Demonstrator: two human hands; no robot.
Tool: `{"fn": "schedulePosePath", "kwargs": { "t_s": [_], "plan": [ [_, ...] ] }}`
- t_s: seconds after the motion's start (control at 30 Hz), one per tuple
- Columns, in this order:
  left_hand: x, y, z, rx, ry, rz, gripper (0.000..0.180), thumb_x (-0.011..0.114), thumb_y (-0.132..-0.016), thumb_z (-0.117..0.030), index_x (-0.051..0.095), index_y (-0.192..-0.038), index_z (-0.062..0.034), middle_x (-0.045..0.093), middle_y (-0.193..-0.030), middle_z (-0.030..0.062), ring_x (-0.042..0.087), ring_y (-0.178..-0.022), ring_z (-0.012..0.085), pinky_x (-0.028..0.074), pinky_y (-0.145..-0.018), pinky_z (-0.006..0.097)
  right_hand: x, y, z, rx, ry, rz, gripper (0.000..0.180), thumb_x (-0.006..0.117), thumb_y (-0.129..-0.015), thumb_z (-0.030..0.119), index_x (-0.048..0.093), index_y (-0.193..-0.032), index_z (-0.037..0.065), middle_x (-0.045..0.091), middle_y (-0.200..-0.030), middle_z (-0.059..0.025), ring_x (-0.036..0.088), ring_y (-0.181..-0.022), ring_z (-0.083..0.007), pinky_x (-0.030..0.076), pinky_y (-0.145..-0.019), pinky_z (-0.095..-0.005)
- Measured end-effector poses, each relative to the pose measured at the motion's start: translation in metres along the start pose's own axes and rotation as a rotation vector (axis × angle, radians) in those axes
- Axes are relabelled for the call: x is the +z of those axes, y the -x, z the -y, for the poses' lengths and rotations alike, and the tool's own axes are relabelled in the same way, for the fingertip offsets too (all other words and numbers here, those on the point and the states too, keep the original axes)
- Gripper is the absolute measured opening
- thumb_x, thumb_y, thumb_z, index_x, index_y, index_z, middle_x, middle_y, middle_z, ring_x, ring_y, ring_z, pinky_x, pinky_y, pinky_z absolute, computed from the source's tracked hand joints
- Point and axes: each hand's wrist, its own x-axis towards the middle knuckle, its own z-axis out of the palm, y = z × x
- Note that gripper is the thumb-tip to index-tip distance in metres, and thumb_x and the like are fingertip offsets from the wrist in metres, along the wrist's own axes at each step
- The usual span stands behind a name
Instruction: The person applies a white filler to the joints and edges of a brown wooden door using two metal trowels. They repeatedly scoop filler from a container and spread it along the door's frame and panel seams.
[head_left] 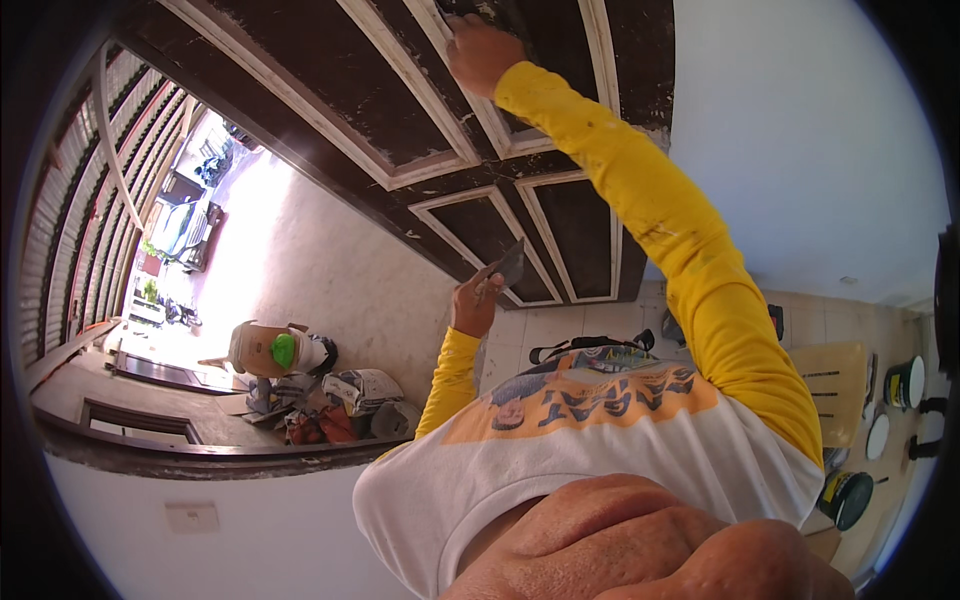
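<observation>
A dark brown panelled door [405,232] stands before me, its raised mouldings coated with whitish filler and its panels smeared in places. My left hand [473,306], low by the door, is closed around a putty knife [511,266] whose dark, flat blade points up. High on the door, my right hand [483,55] reaches up to a white moulding [432,24]. Its fingers are closed against that moulding; what they hold, if anything, is hidden. Yellow sleeves cover both arms.
At left, an opening leads to a bright paved area with a parked car [187,235]. A cardboard box [257,348], a green item [284,350] and several bags [362,391] lie by the wall. Dark buckets [846,499] and a tan board [829,392] stand at right.
</observation>
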Motion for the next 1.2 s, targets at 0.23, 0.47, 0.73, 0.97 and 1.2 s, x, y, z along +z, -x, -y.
{"fn": "schedulePosePath", "kwargs": {
  "t_s": [0.23,0.47,0.73,0.97,1.2],
  "plan": [
    [0.023,-0.021,0.049,-0.089,0.155,0.012,0.036,0.066,-0.092,-0.026,0.065,-0.104,0.0081,0.064,-0.073,0.0097,0.055,-0.071,0.0085,0.046,-0.065,0.025,-0.07,0.182,-0.048,0.014,-0.132,0.181,0.039,0.049,-0.095,0.027,0.053,-0.129,0.009,0.06,-0.12,-0.0164,0.065,-0.09,-0.0365,0.053,-0.08,-0.0425],
    [0.082,-0.042,0.084,0.114,0.586,0.035,0.021,0.058,-0.086,-0.014,0.066,-0.102,-0.0028,0.068,-0.102,0.0084,0.064,-0.098,0.0218,0.05,-0.088,0.036,-0.127,0.354,-0.068,1.095,-1.25,-0.41,0.03,0.062,-0.094,0.031,0.062,-0.107,0.004,0.068,-0.098,-0.0045,0.069,-0.081,-0.0156,0.059,-0.069,-0.0319],
    [0.178,-0.048,-0.017,-0.861,1.484,0.805,0.03,0.058,-0.091,-0.025,0.063,-0.115,-0.0078,0.066,-0.114,0.0068,0.062,-0.108,0.0247,0.049,-0.094,0.042,-0.171,0.422,0.017,1.0,-0.255,-0.615,0.033,0.055,-0.098,0.033,0.058,-0.104,0.001,0.06,-0.085,-0.0014,0.056,-0.073,-0.0103,0.05,-0.063,-0.0268],
    [0.231,0.017,-0.085,-0.706,1.401,0.601,0.03,0.061,-0.092,-0.025,0.064,-0.113,-0.0034,0.065,-0.109,0.0072,0.062,-0.104,0.0202,0.049,-0.092,0.036,-0.189,0.416,0.064,0.676,-0.114,-0.688,0.036,0.052,-0.099,0.03,0.053,-0.115,-0.002,0.056,-0.078,0.0009,0.047,-0.073,-0.0072,0.042,-0.064,-0.0238],
    [0.2,0.042,-0.147,-0.134,1.147,0.393,0.022,0.064,-0.09,-0.021,0.066,-0.098,-0.0004,0.063,-0.098,0.0031,0.058,-0.095,0.0135,0.047,-0.084,0.032,-0.275,0.466,0.048,0.608,0.088,0.179,0.048,0.051,-0.099,0.036,0.05,-0.127,-0.002,0.064,-0.079,-0.0206,0.063,-0.062,-0.0327,0.047,-0.057,-0.0344]
  ]
}}
